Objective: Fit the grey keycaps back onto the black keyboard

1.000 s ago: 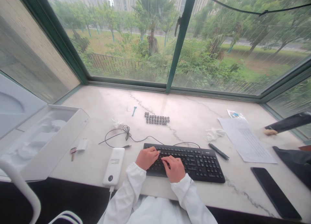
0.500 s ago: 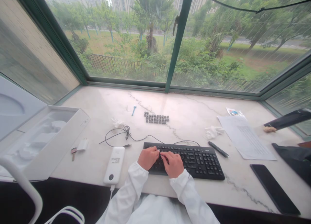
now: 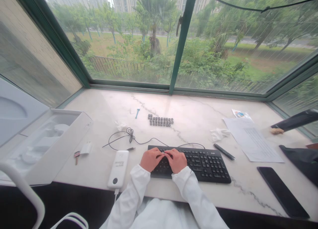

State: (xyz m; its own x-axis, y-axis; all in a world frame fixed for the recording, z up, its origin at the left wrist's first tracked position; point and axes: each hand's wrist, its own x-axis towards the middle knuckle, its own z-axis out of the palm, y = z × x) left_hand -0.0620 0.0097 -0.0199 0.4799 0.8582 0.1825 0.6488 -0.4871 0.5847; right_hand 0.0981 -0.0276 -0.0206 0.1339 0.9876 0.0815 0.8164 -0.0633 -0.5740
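A black keyboard (image 3: 202,166) lies in front of me with both hands over its left half. My left hand (image 3: 150,159) is closed, thumb and fingers brought together at the upper key rows. Fingertip to fingertip with it, my right hand (image 3: 176,160) is closed in a similar pinch. Whatever is between the fingertips is too small and hidden to make out. Beyond the keyboard, several loose dark keycaps (image 3: 161,121) are set out in rows. A small blue tool (image 3: 137,113) lies to the left of them.
Left of the keyboard are a white power bank (image 3: 118,169), a coiled black cable (image 3: 129,132), a key (image 3: 77,156), a white charger (image 3: 86,148) and an open white box (image 3: 62,146). To the right are crumpled tissue (image 3: 220,134), a pen (image 3: 224,152), paper (image 3: 253,141) and a phone (image 3: 283,192).
My right hand has shifted slightly up the keyboard, and its fingertips have come together with those of my left hand. The keycaps and other things on the table stay in place.
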